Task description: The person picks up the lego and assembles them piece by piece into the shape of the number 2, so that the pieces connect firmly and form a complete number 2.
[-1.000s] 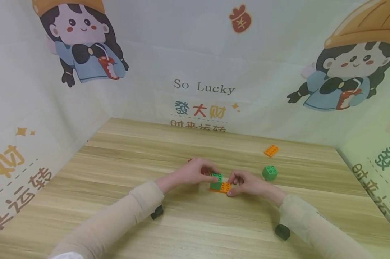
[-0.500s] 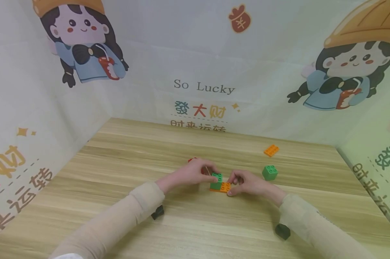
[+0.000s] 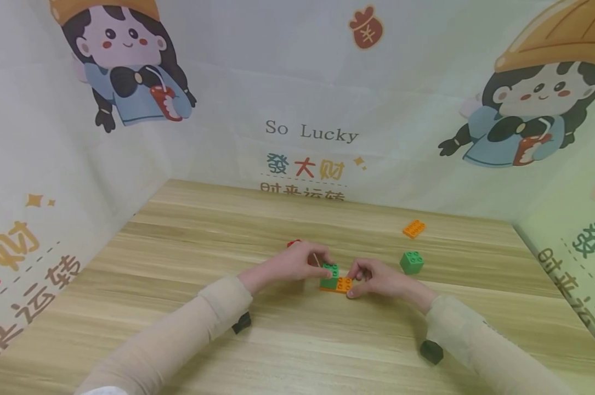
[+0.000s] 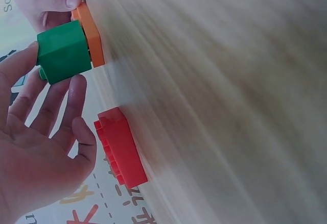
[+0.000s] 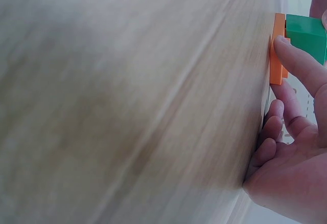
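The green brick [image 3: 329,282] sits on the left half of an orange plate [image 3: 344,286], well short of the table's [image 3: 297,351] far edge. The left hand [image 3: 294,262] finger-pinches the brick, the right hand [image 3: 380,278] the plate's right end. A second green brick [image 3: 412,263] lies right; a second orange plate [image 3: 414,229], farther. The left wrist view reveals a red brick [image 4: 122,147], mostly hidden overhead. Both grips match the earlier frame.

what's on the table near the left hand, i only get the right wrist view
Observer: A red brick sits on the table beside the left hand, as the left wrist view shows.
Operator: any spare green pieces
Observer: Yes, the head view shows a second green block standing apart, beyond the right hand.
Operator: and orange
Observer: A second orange plate lies farther back, past that block.
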`<state>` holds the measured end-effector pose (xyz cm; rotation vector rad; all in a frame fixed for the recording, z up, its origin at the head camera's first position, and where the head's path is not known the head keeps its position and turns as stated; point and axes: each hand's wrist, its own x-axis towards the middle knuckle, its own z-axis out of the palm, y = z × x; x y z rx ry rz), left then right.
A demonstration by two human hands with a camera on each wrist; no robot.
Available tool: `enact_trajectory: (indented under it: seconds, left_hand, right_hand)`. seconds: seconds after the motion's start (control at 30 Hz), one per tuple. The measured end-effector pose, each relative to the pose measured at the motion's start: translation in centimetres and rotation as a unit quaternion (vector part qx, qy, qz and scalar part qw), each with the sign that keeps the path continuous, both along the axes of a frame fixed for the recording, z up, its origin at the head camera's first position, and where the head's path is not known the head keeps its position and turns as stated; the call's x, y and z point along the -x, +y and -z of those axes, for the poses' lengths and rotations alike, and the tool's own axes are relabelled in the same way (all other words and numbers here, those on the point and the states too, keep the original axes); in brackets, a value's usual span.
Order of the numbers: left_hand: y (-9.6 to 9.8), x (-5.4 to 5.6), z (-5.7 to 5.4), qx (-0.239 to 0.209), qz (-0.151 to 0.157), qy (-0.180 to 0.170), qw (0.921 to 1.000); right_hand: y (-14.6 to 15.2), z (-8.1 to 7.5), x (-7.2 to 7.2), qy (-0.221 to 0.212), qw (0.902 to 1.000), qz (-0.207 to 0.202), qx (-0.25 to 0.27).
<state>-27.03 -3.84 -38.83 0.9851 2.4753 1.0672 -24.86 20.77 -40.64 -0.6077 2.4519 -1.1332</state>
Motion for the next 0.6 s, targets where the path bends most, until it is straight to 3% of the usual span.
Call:
enact_trajectory:
  seconds: [0.6]
  left_hand:
    - [0.46,-0.57,-0.50,0.032,-0.025,0.002,0.9992]
  right_hand:
    - [-0.18,-0.20,-0.19,-0.018,0.9997,0.012,-0.010]
